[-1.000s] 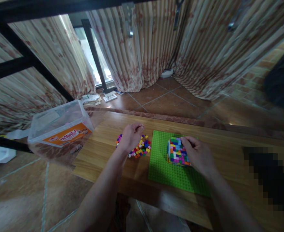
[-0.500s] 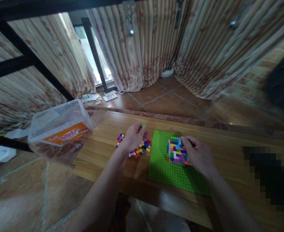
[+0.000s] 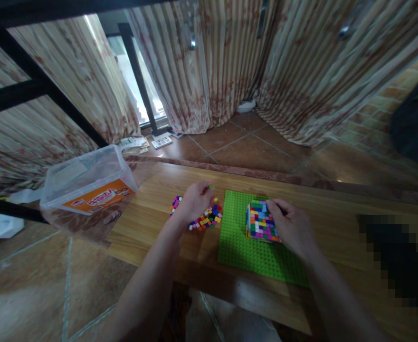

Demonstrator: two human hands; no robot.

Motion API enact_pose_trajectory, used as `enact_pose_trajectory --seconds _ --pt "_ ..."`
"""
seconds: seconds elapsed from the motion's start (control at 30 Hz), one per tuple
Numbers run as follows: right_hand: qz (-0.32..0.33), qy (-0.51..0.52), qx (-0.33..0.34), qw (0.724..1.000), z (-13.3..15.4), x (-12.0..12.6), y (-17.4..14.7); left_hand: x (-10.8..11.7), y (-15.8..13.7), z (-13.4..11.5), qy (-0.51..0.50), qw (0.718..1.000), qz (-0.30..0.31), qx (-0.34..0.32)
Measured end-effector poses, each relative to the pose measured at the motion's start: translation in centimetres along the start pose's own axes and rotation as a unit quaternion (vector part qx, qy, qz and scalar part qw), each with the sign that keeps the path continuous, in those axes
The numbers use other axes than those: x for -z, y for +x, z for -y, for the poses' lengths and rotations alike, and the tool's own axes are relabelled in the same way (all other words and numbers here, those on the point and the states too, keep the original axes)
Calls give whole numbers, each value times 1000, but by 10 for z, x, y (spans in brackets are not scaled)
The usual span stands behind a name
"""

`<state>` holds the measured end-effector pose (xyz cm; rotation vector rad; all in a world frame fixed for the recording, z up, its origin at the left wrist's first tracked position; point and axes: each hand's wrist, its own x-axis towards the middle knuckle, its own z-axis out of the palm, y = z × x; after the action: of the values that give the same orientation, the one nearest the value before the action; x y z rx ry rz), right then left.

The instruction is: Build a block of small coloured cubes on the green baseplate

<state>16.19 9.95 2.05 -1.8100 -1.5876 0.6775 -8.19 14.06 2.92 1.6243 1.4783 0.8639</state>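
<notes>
My left hand (image 3: 194,203) is closed in a pinch over a pile of small coloured toy bricks (image 3: 204,221). A small green brick (image 3: 211,187) shows at its fingertips. To the right, on the green baseplate (image 3: 235,247), stands a multicoloured brick block (image 3: 261,222) built of many small bricks. My right hand (image 3: 289,225) grips the block's right side, with the thumb at its upper right corner. That hand hides the block's right edge, and its fingers behind are partly out of sight.
The wooden bench (image 3: 152,190) carries the bricks and baseplate. At its left end stands a clear plastic tub (image 3: 88,164) with an orange label. Papers (image 3: 134,144) lie on the floor by the curtains (image 3: 226,71). A pixelated dark patch covers the bench's right side.
My left hand has tipped slightly, and less of the green brick shows at its fingertips. My right hand and the block look the same.
</notes>
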Motion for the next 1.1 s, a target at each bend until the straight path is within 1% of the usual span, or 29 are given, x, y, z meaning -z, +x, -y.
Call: enact_pose_trajectory --seconds 0.07,0.13,0.23,0.33,0.4,0.53,0.6,0.67,0.73,0.83,0.9,0.97,1.1 --pt "-2 0 6 1000 0 0 0 10 -2 1 79 996 38 -19" --pt "-4 3 10 1000 -1 0 -1 21 -6 1 125 989 74 -32" --pt "-6 3 12 1000 -1 -1 0 33 -10 0 143 983 109 -40" --pt "-3 2 10 1000 -1 0 0 35 -12 0 153 976 146 -45" --pt "-1 2 7 1000 -1 0 0 35 -12 2 164 972 158 -51" --pt "-2 -2 5 1000 1 1 0 38 -10 8 179 972 140 -61" --pt "-4 -4 4 1000 1 1 0 38 -10 10 160 977 128 -55" --pt "-4 -4 4 1000 2 0 -1 34 -9 10 111 987 113 -35" --pt "-3 -2 4 1000 2 0 0 27 -8 9 36 994 99 -3" --pt "-5 0 5 1000 2 0 0 15 -8 7 -72 993 81 44" --pt "-6 0 6 1000 2 0 0 10 -7 6 -104 991 69 58" --pt "-7 -1 5 1000 2 0 0 7 -6 6 -97 992 59 56" --pt "-6 -4 4 1000 2 0 0 6 -2 11 -44 997 39 39"
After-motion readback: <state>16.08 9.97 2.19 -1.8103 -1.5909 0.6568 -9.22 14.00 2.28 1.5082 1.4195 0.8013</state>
